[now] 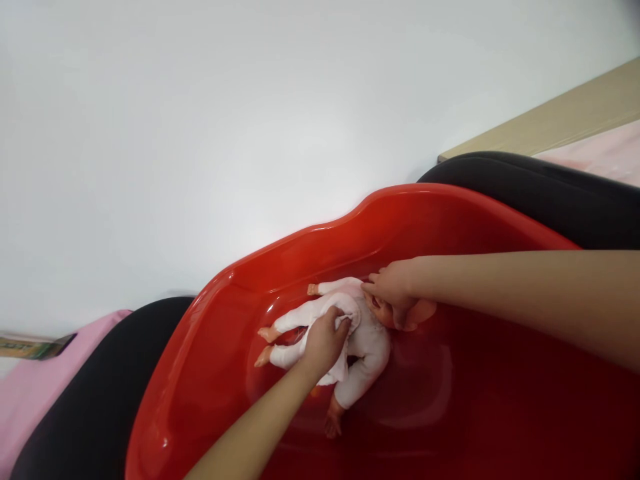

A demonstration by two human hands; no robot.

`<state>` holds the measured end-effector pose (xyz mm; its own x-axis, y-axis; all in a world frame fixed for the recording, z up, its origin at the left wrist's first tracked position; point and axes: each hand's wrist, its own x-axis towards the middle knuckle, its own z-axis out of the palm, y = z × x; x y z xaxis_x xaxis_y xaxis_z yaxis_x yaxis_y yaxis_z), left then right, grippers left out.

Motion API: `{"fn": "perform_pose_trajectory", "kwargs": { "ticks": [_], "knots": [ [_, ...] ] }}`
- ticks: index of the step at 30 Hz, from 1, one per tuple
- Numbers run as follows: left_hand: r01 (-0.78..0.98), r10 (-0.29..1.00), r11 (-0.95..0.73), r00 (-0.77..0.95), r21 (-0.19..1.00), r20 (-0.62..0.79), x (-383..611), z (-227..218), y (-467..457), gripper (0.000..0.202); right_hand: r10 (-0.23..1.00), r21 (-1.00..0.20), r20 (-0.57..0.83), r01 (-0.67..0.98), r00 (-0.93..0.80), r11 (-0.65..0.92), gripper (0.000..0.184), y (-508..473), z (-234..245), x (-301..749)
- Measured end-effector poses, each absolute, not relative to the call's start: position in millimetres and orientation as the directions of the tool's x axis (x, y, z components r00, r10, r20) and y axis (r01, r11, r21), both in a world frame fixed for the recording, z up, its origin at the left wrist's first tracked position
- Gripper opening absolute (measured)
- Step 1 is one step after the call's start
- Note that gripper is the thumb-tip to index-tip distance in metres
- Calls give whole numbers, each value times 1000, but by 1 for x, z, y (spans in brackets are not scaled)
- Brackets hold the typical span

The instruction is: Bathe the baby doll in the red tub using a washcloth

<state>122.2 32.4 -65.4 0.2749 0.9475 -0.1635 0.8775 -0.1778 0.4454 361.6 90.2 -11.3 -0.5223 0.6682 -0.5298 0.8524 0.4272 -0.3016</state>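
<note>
In the red plastic tub (pixel 300 250), the left hand (pixel 325 343) seems clamped on the doll's white suit (pixel 350 313), while the fingers (pixel 373 288) of the right hand (pixel 395 288) lie together across its half-hidden face (pixel 383 312).

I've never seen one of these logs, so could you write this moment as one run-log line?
left hand: gripping pale outfit of baby doll | right hand: on doll's head | place: red plastic tub
</note>
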Motion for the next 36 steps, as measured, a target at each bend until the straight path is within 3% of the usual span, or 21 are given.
{"fn": "perform_pose_trajectory", "kwargs": {
  "ticks": [10,15,19,23,28,32,36],
  "knots": [
    [881,952,-200,279,429,-128,123,-65,30,22,648,-326,-500,818,-575,475,133,96,-36,367],
    [882,945,-206,292,424,-148,130,-54,25,25,626,-297,-546,828,-556,476,131,92,-15,365],
    [886,859,-380,444,264,-255,134,-44,13,30,654,-285,-553,855,-516,434,126,88,-2,363],
    [846,783,-510,531,152,-326,115,-42,11,31,637,-275,-565,847,-525,454,132,90,-12,363],
    [819,736,-574,526,19,-427,63,-40,13,32,623,-274,-554,828,-552,490,143,96,-34,368],
    [792,670,-607,474,-56,-571,15,-37,9,31,615,-295,-545,817,-570,496,141,100,-45,372],
    [798,610,-599,406,-60,-681,-28,-33,10,30,615,-309,-544,818,-571,486,146,101,-46,372]
  ]
}}
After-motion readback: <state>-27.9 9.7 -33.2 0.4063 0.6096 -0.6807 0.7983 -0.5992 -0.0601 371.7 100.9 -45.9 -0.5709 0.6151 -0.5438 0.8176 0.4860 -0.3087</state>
